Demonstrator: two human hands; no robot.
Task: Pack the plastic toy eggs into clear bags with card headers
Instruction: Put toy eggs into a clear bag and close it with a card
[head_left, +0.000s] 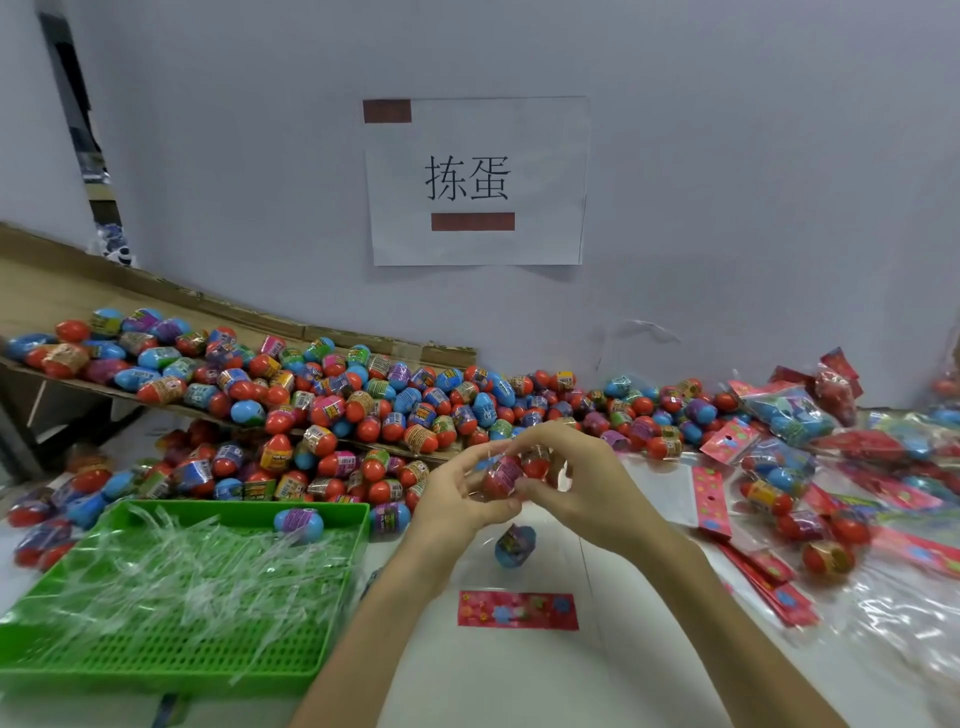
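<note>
Above the table's middle, my left hand (457, 499) and my right hand (576, 483) meet, both gripping the mouth of a clear bag (540, 556). Two red eggs (511, 473) sit between my fingers at the bag's mouth. A blue egg (514, 545) lies lower inside the bag. The bag's red card header (518, 610) hangs at the bottom, over the white table. A big heap of loose red and blue eggs (332, 410) spreads behind my hands.
A green plastic tray (156, 660) holding clear plastic strips and one blue egg stands at the front left. Packed bags (789, 410) and loose red card headers (711, 499) lie to the right. Cardboard (130, 296) slopes behind the heap; a paper sign hangs on the wall.
</note>
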